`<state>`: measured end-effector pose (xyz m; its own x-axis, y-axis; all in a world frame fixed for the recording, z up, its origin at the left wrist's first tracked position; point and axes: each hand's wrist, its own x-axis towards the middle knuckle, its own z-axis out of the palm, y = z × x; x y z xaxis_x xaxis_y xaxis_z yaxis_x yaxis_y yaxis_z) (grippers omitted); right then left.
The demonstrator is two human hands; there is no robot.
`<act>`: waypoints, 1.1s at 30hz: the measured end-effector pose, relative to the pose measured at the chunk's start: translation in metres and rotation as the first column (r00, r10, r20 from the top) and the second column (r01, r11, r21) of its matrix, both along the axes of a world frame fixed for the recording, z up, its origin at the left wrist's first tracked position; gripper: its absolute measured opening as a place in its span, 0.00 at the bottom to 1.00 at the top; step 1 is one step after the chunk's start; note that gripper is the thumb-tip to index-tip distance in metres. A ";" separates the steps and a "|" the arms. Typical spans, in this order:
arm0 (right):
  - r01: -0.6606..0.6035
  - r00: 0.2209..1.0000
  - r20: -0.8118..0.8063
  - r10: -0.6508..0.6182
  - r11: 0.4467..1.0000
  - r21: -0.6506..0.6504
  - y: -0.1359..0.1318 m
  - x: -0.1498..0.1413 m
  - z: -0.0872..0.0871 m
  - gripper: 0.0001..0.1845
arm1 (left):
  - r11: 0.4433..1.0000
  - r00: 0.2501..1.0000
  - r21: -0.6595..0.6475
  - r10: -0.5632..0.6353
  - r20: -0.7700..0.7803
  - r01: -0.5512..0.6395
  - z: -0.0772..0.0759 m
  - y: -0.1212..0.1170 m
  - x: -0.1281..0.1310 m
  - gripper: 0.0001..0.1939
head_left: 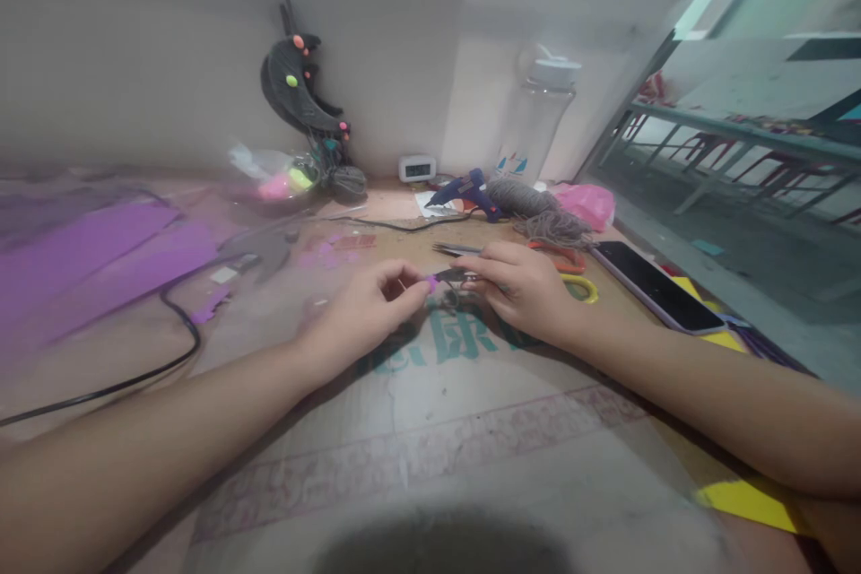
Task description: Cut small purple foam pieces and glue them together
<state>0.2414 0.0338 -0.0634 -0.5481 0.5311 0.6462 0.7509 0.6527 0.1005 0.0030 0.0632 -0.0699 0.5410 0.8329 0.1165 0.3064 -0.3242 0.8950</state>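
Note:
My left hand (377, 305) is closed, pinching a small purple piece (432, 283) between thumb and forefinger. Facing it, my right hand (528, 291) grips a small dark piece (447, 274) with a thin cord loop hanging below; its exact kind is too blurred to tell. The purple piece and the dark tip meet or nearly meet between the fingers. Just beyond the right hand lie scissors with orange handles (571, 260), and yellow scissor handles (584, 287) stick out beside it. Pointed metal tips (454, 249) show behind my right fingers.
At the back are a blue glue gun (474, 193), grey yarn (538, 206), a clear bottle (544, 121) and a small clock (418, 169). A dark crescent ornament (292, 85) leans on the wall. Purple sheets (100, 251) and a black cable (192, 323) lie left, a phone (656, 282) right.

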 end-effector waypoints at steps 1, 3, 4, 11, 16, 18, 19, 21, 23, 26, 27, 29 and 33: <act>0.000 1.000 -0.002 0.000 1.000 -0.006 0.000 0.000 0.000 0.15 | 1.000 1.000 0.000 -0.002 0.006 0.002 0.000 0.000 0.000 0.15; -0.001 1.000 -0.009 0.001 1.000 -0.017 0.000 0.000 0.000 0.16 | 1.000 1.000 -0.010 -0.004 0.020 0.005 -0.001 0.001 -0.001 0.15; 0.002 1.000 -0.013 -0.002 1.000 -0.025 0.000 0.000 0.000 0.16 | 1.000 1.000 -0.014 -0.004 0.024 0.004 -0.001 0.001 -0.001 0.15; 0.003 0.999 -0.038 -0.005 0.999 -0.041 0.000 0.000 -0.001 0.16 | 1.000 0.999 -0.022 -0.004 0.049 0.006 -0.001 0.001 0.000 0.14; -0.002 0.999 -0.043 -0.001 0.998 -0.069 0.000 0.001 0.000 0.15 | 0.999 0.999 -0.037 -0.018 0.041 0.020 0.000 0.001 0.000 0.14; -0.001 0.999 -0.043 -0.002 0.998 -0.069 0.000 0.001 0.001 0.15 | 0.999 0.999 -0.040 -0.020 0.032 0.021 0.000 0.001 0.000 0.15; 0.000 0.999 -0.042 -0.003 0.998 -0.069 0.000 0.001 0.001 0.15 | 0.999 0.999 -0.039 -0.020 0.029 0.021 0.000 0.001 0.000 0.15; 0.000 0.999 -0.033 -0.002 0.998 -0.067 0.000 0.001 0.001 0.14 | 0.999 0.999 -0.040 -0.019 0.026 0.020 0.000 0.000 0.000 0.15; -0.007 1.000 -0.026 0.006 0.999 -0.053 0.000 0.001 0.001 0.14 | 0.999 1.000 -0.045 -0.019 0.014 0.019 -0.001 0.000 -0.001 0.15; -0.021 1.000 -0.012 0.021 0.999 -0.032 -0.001 0.000 -0.001 0.15 | 0.999 1.000 -0.038 -0.009 -0.016 0.008 -0.001 0.001 -0.001 0.16; -0.023 1.000 -0.007 0.023 0.999 -0.029 -0.001 0.000 -0.001 0.14 | 1.000 1.000 -0.031 -0.006 -0.025 0.005 -0.001 0.001 0.000 0.16; -0.026 1.000 0.000 0.026 0.999 -0.026 -0.001 0.000 -0.001 0.14 | 1.000 0.999 -0.017 0.000 -0.032 -0.001 -0.001 0.002 0.000 0.15; -0.009 1.000 -0.017 0.008 1.000 -0.022 -0.002 -0.001 0.001 0.14 | 0.999 1.000 -0.037 0.009 -0.015 -0.009 -0.002 0.002 0.000 0.14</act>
<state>0.2408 0.0320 -0.0628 -0.5419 0.5407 0.6435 0.7467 0.6611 0.0733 0.0034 0.0656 -0.0719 0.5350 0.8413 0.0771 0.3226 -0.2879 0.9017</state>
